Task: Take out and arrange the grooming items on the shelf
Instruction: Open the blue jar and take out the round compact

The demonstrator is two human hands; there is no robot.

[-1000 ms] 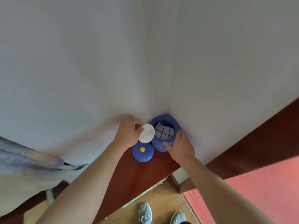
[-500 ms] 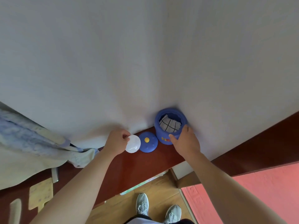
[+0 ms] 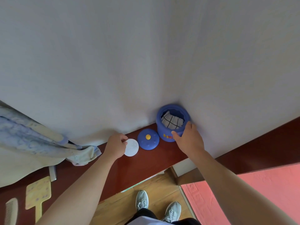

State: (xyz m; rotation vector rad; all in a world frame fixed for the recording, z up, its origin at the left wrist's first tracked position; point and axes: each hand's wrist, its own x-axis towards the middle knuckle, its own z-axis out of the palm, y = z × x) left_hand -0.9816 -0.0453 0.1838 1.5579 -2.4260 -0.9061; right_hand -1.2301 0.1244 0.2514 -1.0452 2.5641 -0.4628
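Left hand (image 3: pixel 116 147) pinches a white disc (image 3: pixel 131 147) by its edge between thumb and forefinger, disc low at the shelf (image 3: pixel 146 167). Right hand (image 3: pixel 189 141) is curled round the near side of the blue jar (image 3: pixel 170 127), thumb on the front wall, fingers up at the rim. Jar is upright, tucked against the wall beyond the right hand.

Step in hand: unpacking the jar, with the disc out and being set down. Lid (image 3: pixel 148 141) is off, dome up with its yellow knob showing, lying between the two hands, just beside the disc on one side and the jar on the other.

Jar contents: one white piece with black grid lines, filling most of the opening. Possibly folded cloth or a net; too small in view to say. Nothing else shows inside.

Outboard of the left hand, further along the shelf: a yellow paddle-shaped item (image 3: pixel 38 190) and a comb (image 3: pixel 10 210), laid side by side, and a pale towel (image 3: pixel 40 143) draped against the wall.

Next move, as a judgement: release the disc flat beside the lid, then send the left hand across over the lid into the jar mouth. Right hand needs to brace the jar so it doesn't tip or skid off the shelf's edge. Opening is narrow, so a fingertip pinch on the gridded piece and a straight pull up.
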